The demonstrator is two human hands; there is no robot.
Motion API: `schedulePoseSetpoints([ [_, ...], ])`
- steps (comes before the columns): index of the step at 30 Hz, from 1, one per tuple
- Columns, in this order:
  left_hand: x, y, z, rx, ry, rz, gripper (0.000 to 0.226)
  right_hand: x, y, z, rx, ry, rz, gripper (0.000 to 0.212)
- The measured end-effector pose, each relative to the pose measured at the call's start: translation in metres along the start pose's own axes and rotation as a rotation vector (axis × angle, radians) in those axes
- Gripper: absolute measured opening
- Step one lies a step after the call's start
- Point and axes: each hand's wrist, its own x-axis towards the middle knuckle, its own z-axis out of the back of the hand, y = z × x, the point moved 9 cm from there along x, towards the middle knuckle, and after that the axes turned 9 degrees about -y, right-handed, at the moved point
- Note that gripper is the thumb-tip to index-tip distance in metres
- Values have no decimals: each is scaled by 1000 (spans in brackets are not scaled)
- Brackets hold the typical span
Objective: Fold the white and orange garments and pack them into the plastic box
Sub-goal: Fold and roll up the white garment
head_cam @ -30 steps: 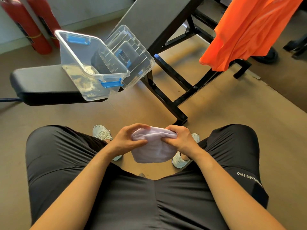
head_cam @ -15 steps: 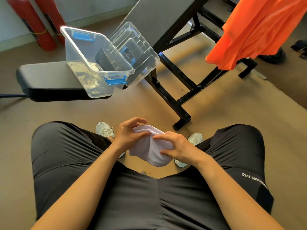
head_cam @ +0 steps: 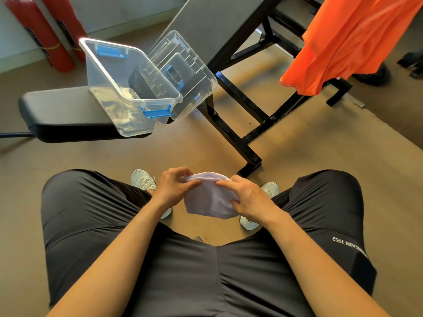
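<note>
A folded white garment [head_cam: 209,199] hangs as a small bundle between my knees, above the floor. My left hand [head_cam: 175,186] pinches its upper left edge. My right hand [head_cam: 248,199] grips its right side, index finger laid along the top fold. The orange garment [head_cam: 350,40] drapes over the bench frame at the upper right. The clear plastic box [head_cam: 109,72] with blue latches stands open on the black bench seat, and its clear lid [head_cam: 190,72] leans against the box's right side.
A black padded bench seat [head_cam: 64,110] sits to the left, its inclined backrest [head_cam: 212,21] and black steel frame [head_cam: 231,133] ahead. Two red cylinders [head_cam: 43,35] stand at the far left wall. My legs in black shorts and white shoes fill the foreground.
The white bundle was turned between my hands: my right hand slid from its top to its right side, and my left hand kept hold of the upper left edge.
</note>
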Motion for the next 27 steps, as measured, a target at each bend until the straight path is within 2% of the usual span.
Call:
schedulePoseSetpoints([
  [5, -7, -12, 4, -37, -94, -46, 33, 1, -9, -4, 206, -21, -158, 64],
  [10, -21, -30, -6, -181, -49, -63, 16, 3, -11, -3, 412, -125, -282, 71],
  [15, -29, -45, -19, -276, 59, -79, 28, 0, -9, -7, 604, -141, -360, 73],
  [19, -32, -47, -24, -420, 162, -17, 25, -1, -13, -10, 819, -124, -450, 71],
  [23, -40, -51, -34, -624, 306, 106, 40, -2, -19, -5, 839, -199, -478, 74],
  [27, -43, -58, -35, -727, 385, 111, 40, 0, -28, 0, 807, -234, -447, 56],
])
